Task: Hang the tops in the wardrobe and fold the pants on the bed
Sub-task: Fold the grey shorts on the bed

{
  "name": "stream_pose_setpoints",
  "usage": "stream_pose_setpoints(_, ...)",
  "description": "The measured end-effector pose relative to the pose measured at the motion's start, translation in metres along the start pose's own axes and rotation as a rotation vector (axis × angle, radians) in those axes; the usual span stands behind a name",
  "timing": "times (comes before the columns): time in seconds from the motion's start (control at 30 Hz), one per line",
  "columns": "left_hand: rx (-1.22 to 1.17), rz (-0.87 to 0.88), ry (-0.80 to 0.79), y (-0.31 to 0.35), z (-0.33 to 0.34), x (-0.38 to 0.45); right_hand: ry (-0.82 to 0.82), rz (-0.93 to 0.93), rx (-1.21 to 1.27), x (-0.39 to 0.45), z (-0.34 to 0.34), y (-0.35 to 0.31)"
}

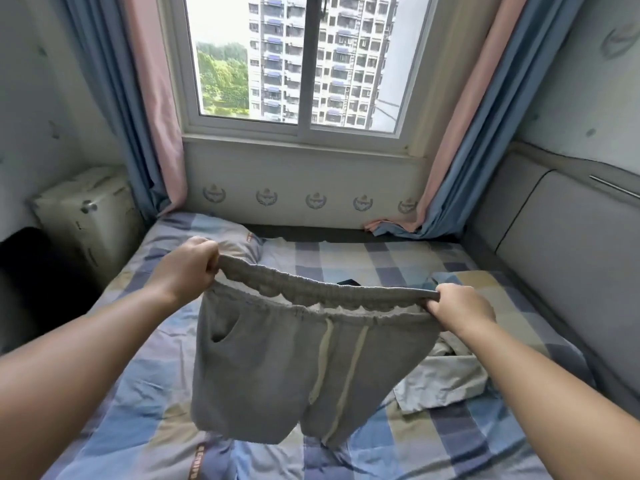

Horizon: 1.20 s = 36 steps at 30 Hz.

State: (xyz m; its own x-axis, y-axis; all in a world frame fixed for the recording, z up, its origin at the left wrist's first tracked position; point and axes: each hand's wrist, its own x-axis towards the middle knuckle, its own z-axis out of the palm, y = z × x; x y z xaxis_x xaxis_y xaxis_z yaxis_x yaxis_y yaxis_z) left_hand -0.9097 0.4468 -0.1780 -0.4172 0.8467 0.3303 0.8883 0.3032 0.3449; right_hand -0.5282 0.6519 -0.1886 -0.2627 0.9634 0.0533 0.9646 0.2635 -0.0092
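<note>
Shorts (273,368) of grey cloth hang in the air over the bed (145,403), held up by their waistband, which is stretched wide between two hands. The left hand (188,268) grips the left end of the waistband with fingers curled tight round the gathered elastic. The right hand (460,311) pinches the right end in the same way, fingers closed on the cloth. The waistband sags a little in the middle and gapes open toward the far side. Two pale drawstrings (337,368) dangle down the front, and a pocket slit shows on the left side. The leg hems hang just above the checked sheet, near the near edge of the bed.

A pale crumpled garment (446,379) lies on the sheet to the right of the shorts, partly hidden behind them. A pillow (221,233) in the same checked cloth sits at the far left of the bed. Beyond the bed is a window (298,60) between pink and blue curtains (145,98). A padded headboard (568,244) runs along the right side.
</note>
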Motion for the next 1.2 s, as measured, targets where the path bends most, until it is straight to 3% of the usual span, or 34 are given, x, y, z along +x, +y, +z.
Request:
stream_pose_setpoints(0.1, -0.07, -0.117, 0.066, -0.011, -0.009, -0.004, 0.025, 0.123, 0.361, -0.003, -0.009, -0.004)
stream_pose_setpoints(0.17, -0.05, -0.147, 0.05, -0.016, -0.012, -0.008, 0.076, 0.145, 0.463, -0.006, -0.017, -0.008)
stream_pose_setpoints(0.3, 0.011, -0.221, -0.028, -0.012, -0.016, -0.011, 0.102, 0.117, 0.272, -0.013, -0.035, -0.009)
stream_pose_setpoints(0.43, -0.477, -0.401, -0.036, 0.003, -0.014, -0.007, 0.079, 0.041, 0.047, -0.016, -0.043, -0.018)
stream_pose_setpoints(0.5, -0.727, -0.488, 0.002, 0.008, -0.014, -0.007, 0.064, 0.04, 0.096, -0.015, -0.043, -0.021)
stream_pose_setpoints(0.57, -0.802, -0.516, 0.028, 0.008, -0.015, -0.007, 0.057, 0.058, 0.18, -0.017, -0.043, -0.019)
stream_pose_setpoints(0.63, -0.725, -0.472, 0.032, 0.007, -0.017, -0.008, 0.035, 0.062, 0.244, -0.019, -0.042, -0.012)
stream_pose_setpoints(0.77, -0.12, -0.205, 0.033, 0.016, -0.023, -0.012, -0.021, 0.1, 0.586, -0.02, -0.042, 0.002)
stream_pose_setpoints(0.83, 0.022, -0.125, 0.047, 0.024, -0.022, -0.017, -0.038, 0.155, 0.809, -0.017, -0.042, 0.005)
stream_pose_setpoints(1.0, -0.262, -0.334, 0.075, 0.033, -0.012, -0.02, -0.116, 0.257, 1.173, -0.015, -0.042, 0.006)
stream_pose_setpoints(1.2, -0.292, -0.342, 0.051, 0.033, 0.004, -0.025, -0.085, 0.239, 1.164, -0.018, -0.038, 0.018)
